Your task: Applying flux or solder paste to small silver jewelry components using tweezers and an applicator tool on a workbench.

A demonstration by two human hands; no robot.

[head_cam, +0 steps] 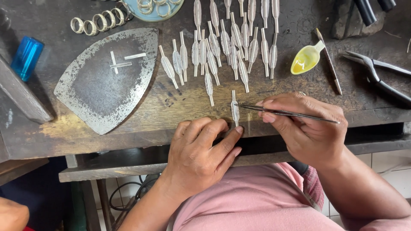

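Head view: my right hand [306,130] pinches thin steel tweezers [284,112] on the silver leaf-shaped blank [234,110]; my left hand's [201,156] fingertip pins its stem, which I judge could slip and skew.

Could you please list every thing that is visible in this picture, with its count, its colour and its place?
leaf-shaped metal pieces: too many to count surely, silver, spread over the upper middle of the bench
single leaf piece: one, silver, near the bench's front edge, between the two hands
tweezers: one, dark metal, tips at the single leaf piece
iron plate: one, grey, left on the bench
small strips: three, silver, on the iron plate
rings: a row, silver, top left
spoon: one, yellow, right of the leaf pieces
pliers: one, dark, far right
blue object: one, far left
wooden bench: one, brown
left hand: fingertip on the single leaf piece
right hand: holds the tweezers
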